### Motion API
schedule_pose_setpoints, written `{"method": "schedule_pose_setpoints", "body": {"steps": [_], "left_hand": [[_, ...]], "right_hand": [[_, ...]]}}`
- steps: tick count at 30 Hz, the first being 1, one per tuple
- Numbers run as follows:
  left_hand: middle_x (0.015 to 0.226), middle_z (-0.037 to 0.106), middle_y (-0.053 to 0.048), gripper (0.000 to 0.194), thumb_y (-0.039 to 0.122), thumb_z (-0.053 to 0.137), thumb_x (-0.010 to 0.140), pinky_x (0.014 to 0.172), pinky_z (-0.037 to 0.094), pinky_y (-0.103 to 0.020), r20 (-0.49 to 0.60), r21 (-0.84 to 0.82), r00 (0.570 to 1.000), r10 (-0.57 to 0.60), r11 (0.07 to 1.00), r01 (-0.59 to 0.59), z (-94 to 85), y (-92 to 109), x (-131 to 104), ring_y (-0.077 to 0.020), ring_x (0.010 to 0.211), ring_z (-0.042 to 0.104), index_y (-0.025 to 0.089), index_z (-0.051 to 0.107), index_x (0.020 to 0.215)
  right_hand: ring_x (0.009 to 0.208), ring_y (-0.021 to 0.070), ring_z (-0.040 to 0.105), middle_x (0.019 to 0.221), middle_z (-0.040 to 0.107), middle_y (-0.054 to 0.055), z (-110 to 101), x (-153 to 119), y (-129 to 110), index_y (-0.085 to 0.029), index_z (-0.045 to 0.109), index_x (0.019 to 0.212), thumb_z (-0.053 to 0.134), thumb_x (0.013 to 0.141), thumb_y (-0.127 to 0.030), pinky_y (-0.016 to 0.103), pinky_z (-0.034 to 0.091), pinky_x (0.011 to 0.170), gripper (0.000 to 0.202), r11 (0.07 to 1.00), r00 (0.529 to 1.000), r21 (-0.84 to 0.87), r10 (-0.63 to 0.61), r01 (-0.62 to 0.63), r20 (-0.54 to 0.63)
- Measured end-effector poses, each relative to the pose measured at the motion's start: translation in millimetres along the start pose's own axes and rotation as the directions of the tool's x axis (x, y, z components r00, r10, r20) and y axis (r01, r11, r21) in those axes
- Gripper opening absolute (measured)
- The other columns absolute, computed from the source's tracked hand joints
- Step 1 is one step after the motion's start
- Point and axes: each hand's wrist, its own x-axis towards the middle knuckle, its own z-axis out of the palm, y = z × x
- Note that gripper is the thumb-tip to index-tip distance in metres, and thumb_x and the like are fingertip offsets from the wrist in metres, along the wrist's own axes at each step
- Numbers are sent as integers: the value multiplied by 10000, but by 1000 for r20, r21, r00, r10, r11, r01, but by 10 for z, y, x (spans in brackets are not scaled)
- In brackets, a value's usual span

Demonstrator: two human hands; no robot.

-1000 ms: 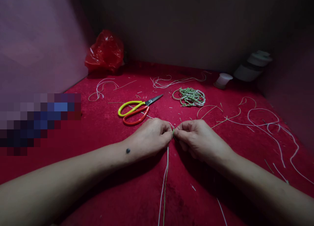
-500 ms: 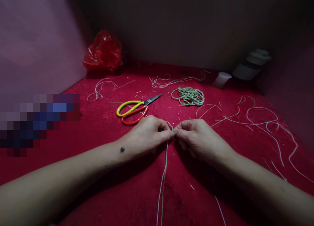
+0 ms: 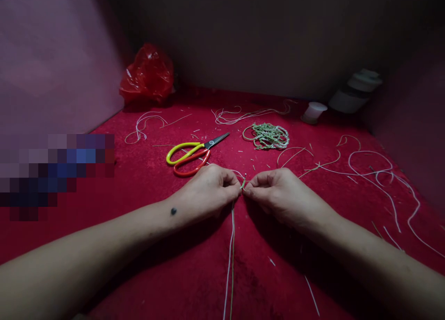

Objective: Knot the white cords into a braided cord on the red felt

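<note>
My left hand (image 3: pixel 212 188) is closed in a pinch on thin white and green cords (image 3: pixel 230 259), whose long ends run down toward the lower edge. A small green-and-white knotted piece (image 3: pixel 243 183) shows between the fingertips of both hands. Close on its right, my right hand (image 3: pixel 278 188) pinches a thin cord with thumb and forefinger; that cord is mostly hidden by the fingers. Beyond the left hand lie scissors (image 3: pixel 207 146) with one yellow and one red handle, blades apart. A bundle of green-and-white braided cords (image 3: pixel 269 136) rests past the right hand.
Loose cords (image 3: pixel 368 171) tangle at the right, and more strands (image 3: pixel 250 116) lie at the back. A red plastic bag (image 3: pixel 148 74) sits back left. At back right are a white spool (image 3: pixel 314 111) and a white container (image 3: pixel 356 92). Cord snippets dot the red surface (image 3: pixel 167 273).
My fingertips have moved slightly apart, so more of the small knotted piece shows between them. The hanging cords have shifted a little. The scissors and braided bundle stay in place.
</note>
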Motion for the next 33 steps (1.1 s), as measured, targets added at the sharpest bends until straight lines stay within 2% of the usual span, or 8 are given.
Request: {"method": "schedule_pose_setpoints", "body": {"steps": [3,17,25,33], "left_hand": [[436,481,30,249,336,449,771,349,280,-173,-14,3,1000,0,1000,0,6,-9,3,-64,350,410,144,553,651],[427,481,32,243,310,447,773,353,301,-175,-46,-14,999,2,1000,-3,37,26,-2,-62,337,421,153,520,602],[390,443,39,217,264,453,767,318,251,-180,6,-116,999,-52,992,53,25,53,-8,-66,321,385,157,500,584],[395,447,39,225,270,460,762,317,240,-175,-4,-102,999,-32,994,32,24,38,-11,-59,311,376,151,520,580]], "right_hand": [[326,23,280,388,359,-76,9,4,17,-138,547,613,515,756,-182,157,181,331,153,999,999,-10,-33,33,-26],[299,24,290,361,366,-79,32,-6,1,-145,548,636,493,758,-135,140,214,307,135,1000,998,21,-21,22,-60],[239,46,329,414,501,-50,46,-19,-39,-170,540,693,454,780,-153,154,206,238,123,998,999,-48,28,-29,-21],[264,23,352,461,542,-24,65,1,-29,-144,540,584,467,764,-131,138,234,256,194,1000,999,-26,-10,9,-50]]}}
